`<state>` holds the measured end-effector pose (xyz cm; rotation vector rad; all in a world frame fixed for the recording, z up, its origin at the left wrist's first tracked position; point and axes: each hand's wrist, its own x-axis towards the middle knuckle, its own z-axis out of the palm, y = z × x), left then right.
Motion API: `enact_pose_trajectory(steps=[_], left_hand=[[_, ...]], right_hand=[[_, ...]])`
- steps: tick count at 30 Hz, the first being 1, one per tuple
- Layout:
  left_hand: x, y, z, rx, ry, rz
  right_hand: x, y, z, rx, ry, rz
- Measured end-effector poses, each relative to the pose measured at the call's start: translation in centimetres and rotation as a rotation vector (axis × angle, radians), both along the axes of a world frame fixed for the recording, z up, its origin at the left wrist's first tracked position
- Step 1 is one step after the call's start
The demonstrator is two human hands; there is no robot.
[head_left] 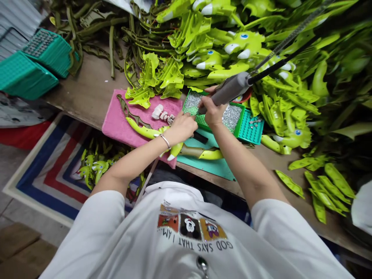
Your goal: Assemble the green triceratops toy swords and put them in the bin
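My right hand (214, 112) is wrapped round a grey electric screwdriver (232, 89), its tip slanting down to the left over a green perforated tray (188, 111). Close to that tip is my left hand (183, 126), fingers curled together at the tray's near edge; what they pinch, if anything, is hidden. Beneath my left wrist lies a lime-green and olive plastic toy dragon or dinosaur body (142, 130), with its tail (207, 153) reaching right. A pink cloth (116, 126) and a teal mat (200, 164) are under it. Silvery small screws (232, 116) fill trays behind my hands.
Lime-green moulded parts (247, 42) are heaped at the back and right. Olive parts (95, 31) lie back left, near stacked green trays (26, 73). Finished-looking toys (100, 166) sit in a striped-lined bin (55, 178) below left. A cable (290, 35) hangs from above.
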<state>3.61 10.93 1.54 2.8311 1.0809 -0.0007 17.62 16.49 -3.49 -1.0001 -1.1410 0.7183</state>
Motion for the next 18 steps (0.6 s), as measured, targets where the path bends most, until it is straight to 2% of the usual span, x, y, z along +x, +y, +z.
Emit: enact_pose_trajectory(steps=[4,6,10,14,18], left_hand=[[0.1,0.8,0.1,-0.01,0.082,-0.003],[-0.5,1.2,0.5,-0.022,0.089,0.039],[-3.2,0.8,1.2,-0.109,-0.07,0.185],[-6.8,-2.9,1.2,-0.107,-0.276,0.292],[-7.9,-7.3,-0.6,-0.121,-0.203,0.376]], right_hand=[[0.0,0.0,-0.2,0.003,0.002,0.008],[0.0,0.0,-0.3,0.005,0.014,0.002],[0.2,0.1,-0.5,-0.007,0.028,0.018],[0.1,0.3,-0.8,-0.012,0.009,0.031],[0.2,0.5,-0.5,0.017,-0.003,0.034]])
